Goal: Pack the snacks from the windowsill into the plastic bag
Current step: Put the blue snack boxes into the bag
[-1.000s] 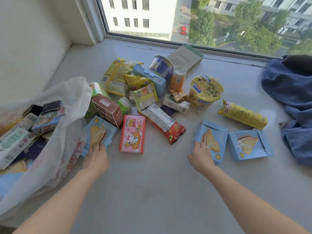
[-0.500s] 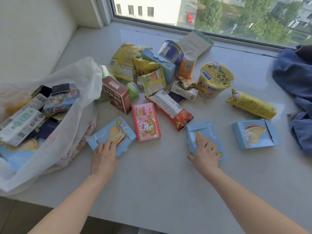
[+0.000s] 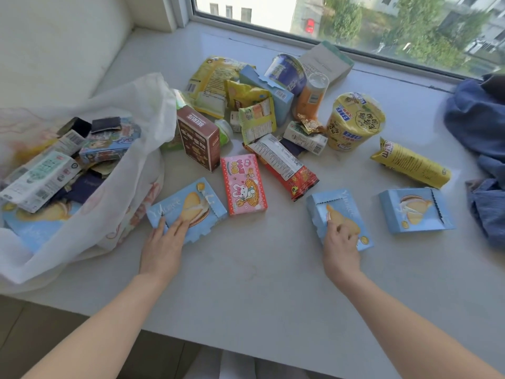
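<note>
The left hand (image 3: 161,243) lay flat on the left blue box (image 3: 191,207) beside the plastic bag (image 3: 131,170); the right hand (image 3: 340,243) curled over the middle blue box (image 3: 343,206); both needed firmer edge grips.

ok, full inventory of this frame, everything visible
plastic bag: 1, white, left, open, boxes inside
left blue box: 1, light blue, front
middle blue box: 1, light blue, front
right blue box: 1, light blue, front
pink box: 1, pink, front
brown box: 1, brown, upright by bag
red packet: 1, red-white, centre
noodle cup: 1, yellow, right of pile
yellow pouch: 1, yellow, right
orange tube: 1, orange, pile
purple tub: 1, blue-purple, pile back
grey box: 1, grey-green, by window
other packs: several, yellow, green, blue, pile
blue cloth: 1, blue, right edge
windowsill: 1, pale grey
left hand: 1, flat on left blue box
right hand: 1, curled on middle blue box
</note>
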